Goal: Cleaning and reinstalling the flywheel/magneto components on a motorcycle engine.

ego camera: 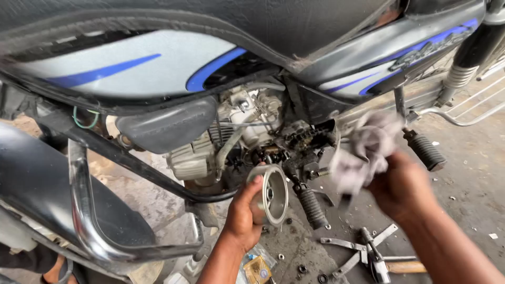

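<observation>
1. Head view showed the left hand [243,213] clamped on a round metal cover [272,193] — low centre, at 6 o'clock from the engine [247,131].
2. At 3 o'clock from the cover, the right hand [402,186] gripped a grey rag [365,150], blurred.
3. Tools [368,255] lay on the floor [473,173] at 5 o'clock — near a footpeg [311,206].

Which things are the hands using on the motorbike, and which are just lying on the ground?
In use:
left hand holding round metal engine part
right hand holding grey rag
open engine

Lying about:
tools
loose nuts
small packet
</observation>
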